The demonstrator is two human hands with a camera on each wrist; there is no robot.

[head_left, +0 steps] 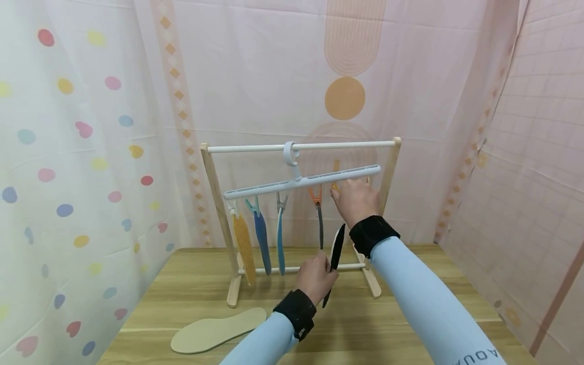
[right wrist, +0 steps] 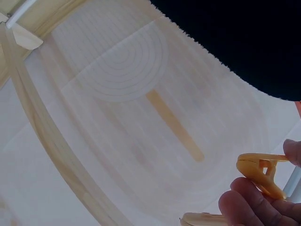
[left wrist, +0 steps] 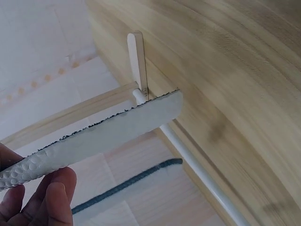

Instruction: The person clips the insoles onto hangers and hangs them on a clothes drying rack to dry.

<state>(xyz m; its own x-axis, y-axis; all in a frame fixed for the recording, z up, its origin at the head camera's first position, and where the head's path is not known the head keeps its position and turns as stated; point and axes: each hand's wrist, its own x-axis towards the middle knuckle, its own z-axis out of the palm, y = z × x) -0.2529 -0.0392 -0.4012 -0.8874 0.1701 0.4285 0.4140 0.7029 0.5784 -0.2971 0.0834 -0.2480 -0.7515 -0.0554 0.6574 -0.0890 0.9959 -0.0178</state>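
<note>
My left hand (head_left: 316, 276) grips an insole (head_left: 336, 248), black on one face and white on the other, holding it upright below the hanger's right half. In the left wrist view, thumb and fingers pinch its bumpy white end. My right hand (head_left: 359, 200) is just under the right end of a light blue hanger (head_left: 319, 179), thumb and fingers on a yellow clothespin (right wrist: 261, 172). An orange clothespin (head_left: 316, 195) to its left holds a dark grey insole (head_left: 321, 225). A yellow insole (head_left: 245, 246), a blue one (head_left: 262, 243) and a light blue one (head_left: 280, 243) hang further left.
The hanger hooks over the white top bar (head_left: 246, 148) of a wooden rack and tilts, right end higher. A beige insole (head_left: 219, 330) lies flat on the wooden table (head_left: 155, 309), front left. A beige clothespin (right wrist: 202, 219) sits beside my right fingers. Patterned curtains surround the table.
</note>
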